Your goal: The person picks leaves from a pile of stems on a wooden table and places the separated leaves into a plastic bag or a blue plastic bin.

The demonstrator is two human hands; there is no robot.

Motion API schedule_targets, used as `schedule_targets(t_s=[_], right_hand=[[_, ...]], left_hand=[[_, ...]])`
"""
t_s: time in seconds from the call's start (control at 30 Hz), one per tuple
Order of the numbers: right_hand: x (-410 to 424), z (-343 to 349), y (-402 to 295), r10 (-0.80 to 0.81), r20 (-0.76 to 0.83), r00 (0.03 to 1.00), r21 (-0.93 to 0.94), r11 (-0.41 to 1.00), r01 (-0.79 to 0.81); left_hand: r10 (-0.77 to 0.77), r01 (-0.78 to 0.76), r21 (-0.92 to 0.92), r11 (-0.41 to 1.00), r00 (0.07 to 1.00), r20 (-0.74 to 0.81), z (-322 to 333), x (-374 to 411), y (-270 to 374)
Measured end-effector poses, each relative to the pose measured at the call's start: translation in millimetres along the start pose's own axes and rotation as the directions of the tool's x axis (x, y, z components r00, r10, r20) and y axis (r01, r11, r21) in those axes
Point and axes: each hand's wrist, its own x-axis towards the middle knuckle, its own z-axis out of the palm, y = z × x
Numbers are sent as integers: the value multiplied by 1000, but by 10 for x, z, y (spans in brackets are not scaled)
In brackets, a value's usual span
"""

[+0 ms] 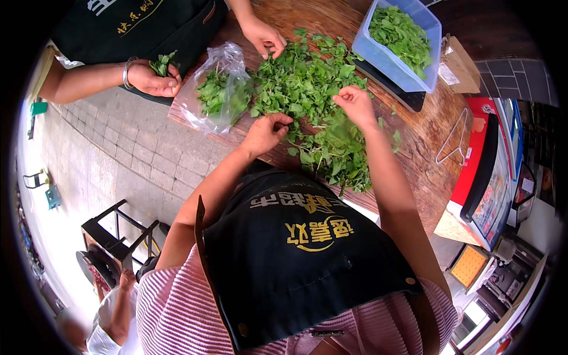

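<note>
A broad heap of leafy green herb sprigs (306, 84) covers the middle of the wooden table (412, 146). At the heap's near left edge is my left hand (268, 133), thumb and forefinger bent towards each other; whether a bit of stem is between them cannot be told. Over the heap's right side is my right hand (354, 104), its fingers curled, and their grip is unclear. A clear plastic bag (217, 88) with more sprigs lies left of the heap. Beyond it, a co-worker's one hand (157, 80) holds a small bunch; their other hand (265, 37) touches the heap's far edge.
A translucent blue plastic tub (392, 57) of picked leaves stands on a dark flat scale (410, 97) at the back right. Beside it is a cardboard box (459, 66). A white wire hanger (452, 137) lies near the right edge, beside a red-sided display freezer (472, 177).
</note>
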Motion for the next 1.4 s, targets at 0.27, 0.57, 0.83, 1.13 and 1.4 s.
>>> schedule_targets(t_s=[0.27,0.57,0.83,1.13,1.4], right_hand=[[47,-294,-266,236,-264,935,581,813,-41],[-301,537,-461,-294,48,955,-358,887,291],[-291,530,-362,-253,-50,966,-286,930,229],[-537,376,-491,84,222,972,600,774,-203],[-603,467,-581,-161,-101,982,448,874,189]], left_hand=[[-22,28,108,994,998,-57,-12,-24,-39],[-30,60,146,987,980,-199,-52,-40,-161],[-50,90,151,984,967,-250,-150,-67,-154],[58,-129,-346,929,976,-211,-2,-13,329],[12,-71,-358,931,986,-164,57,31,217]])
